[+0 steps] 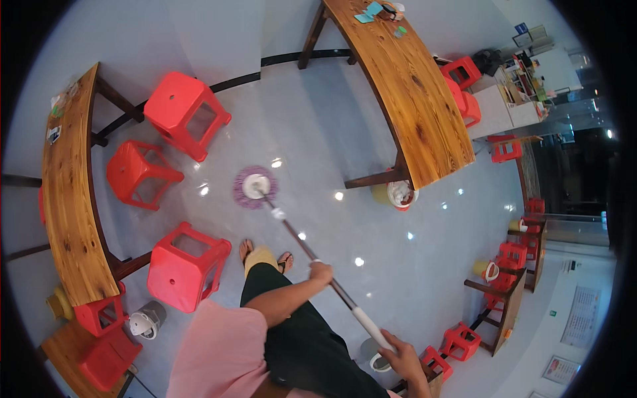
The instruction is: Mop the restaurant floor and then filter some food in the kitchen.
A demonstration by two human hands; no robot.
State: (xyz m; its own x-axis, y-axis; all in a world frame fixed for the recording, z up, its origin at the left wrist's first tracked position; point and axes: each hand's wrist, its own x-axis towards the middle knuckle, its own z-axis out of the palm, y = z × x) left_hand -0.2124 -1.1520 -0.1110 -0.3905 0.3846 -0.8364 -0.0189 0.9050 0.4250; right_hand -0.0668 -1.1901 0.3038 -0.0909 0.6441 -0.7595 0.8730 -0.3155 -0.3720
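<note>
A spin mop crosses the view diagonally. Its round head, a white disc [256, 186] ringed by purple strands [241, 198], lies flat on the grey floor [318, 144] ahead of my sandalled feet. My left hand [321, 273] is closed around the middle of the metal mop handle [297, 236]. Lower right, my right hand [402, 355] grips the white sleeve [371, 326] near the handle's upper end. A dark apron [293, 318] covers my front.
Red plastic stools [186, 271] stand left of me beside a wooden table [74, 219]. Another wooden table [408, 89] is ahead right, with a lined waste bin [400, 194] by its leg. A grey bin [149, 321] sits lower left. More stools [462, 342] and tables line the right wall.
</note>
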